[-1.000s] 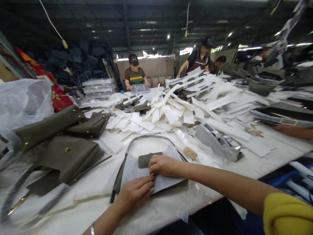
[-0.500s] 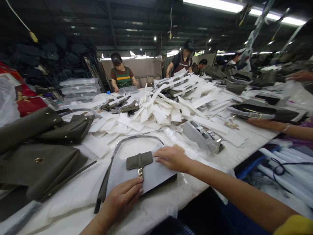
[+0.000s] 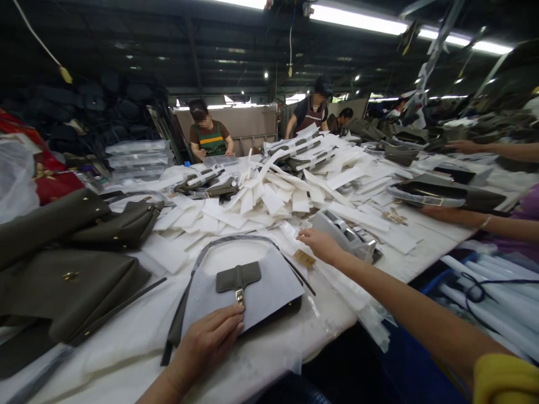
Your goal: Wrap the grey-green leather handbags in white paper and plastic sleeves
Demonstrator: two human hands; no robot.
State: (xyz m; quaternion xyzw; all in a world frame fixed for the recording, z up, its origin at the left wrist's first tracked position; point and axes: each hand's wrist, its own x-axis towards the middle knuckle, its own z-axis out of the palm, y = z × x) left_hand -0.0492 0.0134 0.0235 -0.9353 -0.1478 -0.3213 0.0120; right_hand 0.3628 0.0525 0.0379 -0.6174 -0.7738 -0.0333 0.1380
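Observation:
An olive-grey handbag [image 3: 292, 307] lies on the table before me, a sheet of pale tissue paper [image 3: 269, 289] over its front. Its strap tab [image 3: 238, 276] with a gold clasp [image 3: 240, 296] rests on top of the paper. My left hand [image 3: 213, 336] grips the bag at the clasp, fingers pressed together. Off the bag to the right, my right hand [image 3: 322, 245] is closed above clear plastic bags [image 3: 349, 292], just left of a grey tape dispenser [image 3: 345, 233]. What its fingertips pinch, if anything, is too small to see. A brown tag [image 3: 304, 258] lies beneath them.
Several olive bags [image 3: 80, 280] are stacked at left. White paper strips [image 3: 269, 196] heap across the middle. A co-worker's hand [image 3: 442, 214] touches another bag [image 3: 446, 193] at right. White rolls [image 3: 492, 286] fill a blue bin. Other people stand behind the table.
My right hand has left the paper on the bag and moved right and away from me, toward the tape dispenser. My left hand stays at the clasp.

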